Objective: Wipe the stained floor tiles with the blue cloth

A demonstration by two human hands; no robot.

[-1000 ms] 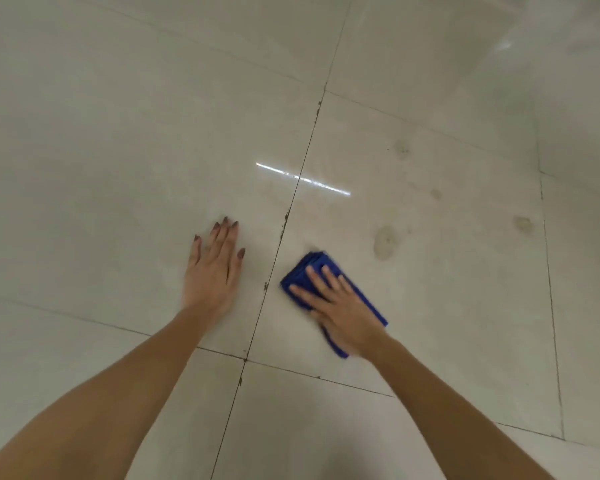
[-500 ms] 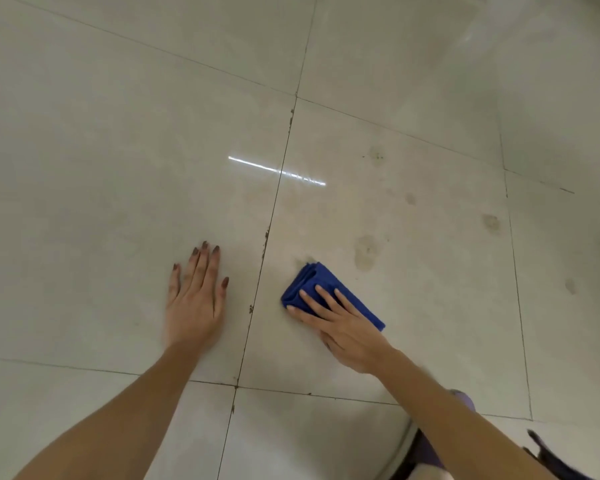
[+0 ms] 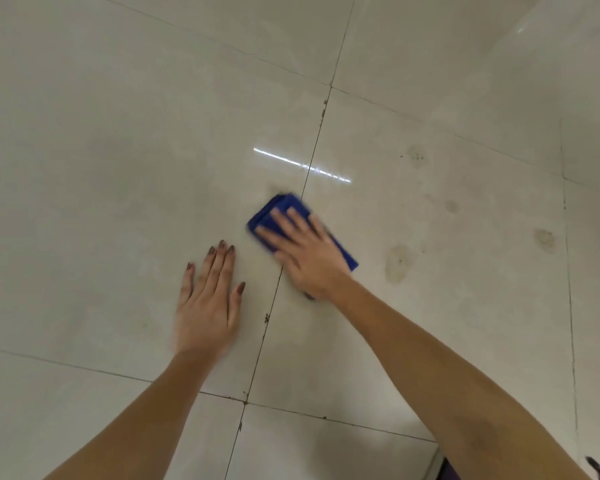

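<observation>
From the head view, your right hand (image 3: 305, 251) presses flat, fingers spread, on the folded blue cloth (image 3: 284, 209), which straddles the grout line (image 3: 312, 161). Your left hand (image 3: 207, 306) lies open on the near-left tile. Stains (image 3: 397, 263) dot the tile (image 3: 465, 306) to the right, unobstructed.

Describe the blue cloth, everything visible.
The blue cloth is a deep blue, soft-looking fabric folded into a flat, layered pad. It lies on the pale floor tiles, straddling a grout line. The right hand presses flat on it with fingers spread, covering its middle; only its far end and right edge show, slightly motion-blurred.
</observation>
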